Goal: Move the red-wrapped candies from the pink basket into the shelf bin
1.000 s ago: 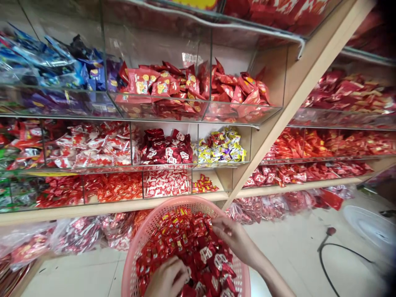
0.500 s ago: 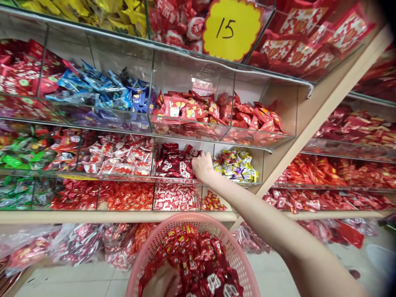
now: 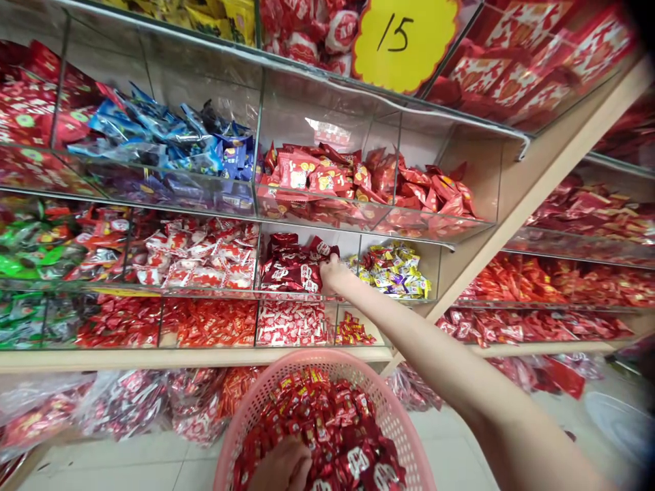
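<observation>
My right hand [image 3: 332, 275] reaches into a clear shelf bin of dark red candy packets [image 3: 289, 266] with white lettering. Its fingers are curled on a packet at the bin's right side; the fingertips are partly hidden. Low in the view stands a pink perforated plastic basket [image 3: 404, 416], filled with red and dark red wrapped candies [image 3: 327, 423]. My left hand [image 3: 284, 465] is inside the basket on top of the candies, its fingers bent and pressed together. What it grips, if anything, is hidden.
Clear dividers separate the bins. Yellow-wrapped candies [image 3: 396, 269] lie to the right, white-and-red packets [image 3: 205, 256] to the left. A yellow price sign [image 3: 404, 44] reading 15 hangs above. Bagged candies [image 3: 123, 402] sit under the bottom shelf. A wooden upright [image 3: 491, 239] slants at the right.
The view has shifted slightly. My right hand stays at the dark red packets, a little lower against the bin's side. My left hand has risen and moved right over the basket's candies.
</observation>
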`<state>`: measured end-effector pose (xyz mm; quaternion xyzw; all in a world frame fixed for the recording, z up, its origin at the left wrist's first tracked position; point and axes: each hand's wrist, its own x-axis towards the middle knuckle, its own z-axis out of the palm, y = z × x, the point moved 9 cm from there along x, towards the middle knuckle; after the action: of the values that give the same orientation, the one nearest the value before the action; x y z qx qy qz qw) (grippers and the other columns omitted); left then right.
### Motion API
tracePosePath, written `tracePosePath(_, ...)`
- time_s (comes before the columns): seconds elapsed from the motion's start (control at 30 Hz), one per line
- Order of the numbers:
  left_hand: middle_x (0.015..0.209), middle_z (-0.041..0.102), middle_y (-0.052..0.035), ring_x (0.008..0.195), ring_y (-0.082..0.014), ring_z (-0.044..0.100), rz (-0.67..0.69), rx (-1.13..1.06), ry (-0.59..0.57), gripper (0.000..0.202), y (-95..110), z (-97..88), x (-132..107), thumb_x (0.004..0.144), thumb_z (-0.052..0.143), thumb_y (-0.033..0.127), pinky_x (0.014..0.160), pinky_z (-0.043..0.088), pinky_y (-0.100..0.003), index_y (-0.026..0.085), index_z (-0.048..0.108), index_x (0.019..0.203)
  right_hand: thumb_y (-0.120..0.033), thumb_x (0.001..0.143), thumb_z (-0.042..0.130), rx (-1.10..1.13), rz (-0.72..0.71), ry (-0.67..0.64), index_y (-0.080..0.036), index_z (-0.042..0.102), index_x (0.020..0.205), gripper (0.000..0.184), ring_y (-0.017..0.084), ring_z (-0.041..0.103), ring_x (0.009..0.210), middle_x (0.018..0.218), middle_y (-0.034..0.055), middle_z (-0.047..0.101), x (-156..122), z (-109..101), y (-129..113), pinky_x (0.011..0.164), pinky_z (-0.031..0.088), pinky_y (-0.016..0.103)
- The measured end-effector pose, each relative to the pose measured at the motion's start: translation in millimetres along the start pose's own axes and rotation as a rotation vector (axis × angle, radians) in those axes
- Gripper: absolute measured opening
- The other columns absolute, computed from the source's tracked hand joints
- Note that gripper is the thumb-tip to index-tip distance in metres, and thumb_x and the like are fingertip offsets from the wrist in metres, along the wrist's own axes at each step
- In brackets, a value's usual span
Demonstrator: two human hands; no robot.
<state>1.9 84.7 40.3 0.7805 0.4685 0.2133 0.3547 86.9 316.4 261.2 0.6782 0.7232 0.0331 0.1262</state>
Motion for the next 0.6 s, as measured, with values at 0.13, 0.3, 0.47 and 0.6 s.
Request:
tracePosePath(0.13,0.086,0.064,-0.0030,0.082,-0.0155,0.060,0.001,-0.016,0.013,0.021,1.5,-1.9,1.0,0.089,0.039,0.028,0.074,0.042,-0.023,0.022,0.057,0.080,-0.010,0.070,0.062,0.007,0.007,0.024,-0.002,0.047,0.126,0.058,0.032,0.051,0.115,0.129,0.0302,0.041,4.8,-0.6,0.6,0.086,0.049,0.039)
tracePosePath(0.3,0.079,0.064,-0.0027,0.074,-0.0148,0.059,-0.001,-0.064,0.012,0.022,12.1,-6.5,1.3,0.088,0.041,0.028,0.069,0.041,-0.022,0.021,0.058,0.076,-0.006,0.074,0.056,0.021,-0.018,0.047,-0.004,0.058,0.116,0.042,0.028,0.055,0.110,0.114,0.0253,0.058,10.9,-3.6,0.7,0.084,0.050,0.035)
tracePosePath(0.47,0.077,0.064,-0.0035,0.071,-0.0150,0.058,-0.017,-0.131,0.008,0.023,24.1,-11.3,5.9,0.087,0.041,0.028,0.067,0.040,-0.023,0.019,0.059,0.075,-0.003,0.081,0.045,0.023,-0.022,0.124,-0.002,0.061,0.110,0.033,0.028,0.056,0.109,0.111,0.0270,0.059,0.8,-9.1,0.0,0.083,0.049,0.035)
tracePosePath(0.6,0.074,0.064,-0.0040,0.071,-0.0159,0.057,-0.033,-0.231,0.041,0.027,27.8,-21.6,12.1,0.087,0.042,0.032,0.065,0.040,-0.024,0.018,0.062,0.075,-0.002,0.083,0.040,0.033,-0.024,0.228,-0.004,0.057,0.113,0.034,0.028,0.059,0.103,0.112,0.0264,0.056,-22.6,-27.0,5.5,0.079,0.049,0.034)
